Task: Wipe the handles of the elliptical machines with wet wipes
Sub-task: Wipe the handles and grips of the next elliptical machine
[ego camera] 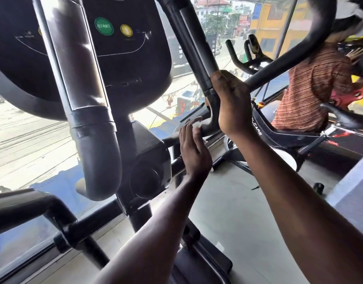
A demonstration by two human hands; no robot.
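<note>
The elliptical's black right handle (194, 44) runs from the top centre down to a joint at mid-frame. My right hand (232, 103) grips the handle at that joint, fingers curled around it. Just below, my left hand (191, 148) presses a white wet wipe (197, 123) against the lower bar of the handle, fingers fairly straight; most of the wipe is hidden under them. The left handle (88, 111), thick and black with a glossy sheen, hangs in front of the console.
The console (119, 44) shows a green START button and a yellow one. A floor-to-ceiling window looks onto a street. To the right stands a spin bike (289, 128), with a person in a striped top (311, 87) beside it. Grey floor lies below.
</note>
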